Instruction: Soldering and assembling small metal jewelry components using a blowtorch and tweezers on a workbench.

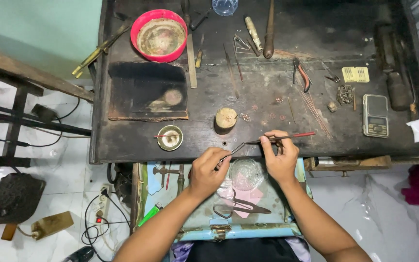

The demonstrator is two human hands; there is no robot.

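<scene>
Here, left grip point(208, 171) pinches tweezers point(233, 150), right grip point(280, 157) pinches a red-tipped brush point(287, 138); yellow card point(355, 74) lies at two o'clock on the bench point(267, 102).

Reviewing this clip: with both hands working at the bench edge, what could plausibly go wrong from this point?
The left hand holds tweezers and the right hand a thin red-handled tool, meeting right over the bench edge; a tiny piece could slip and possibly drop into the cluttered blue drawer. The small loose copper bits lying just beyond the hands might get brushed away.
</scene>
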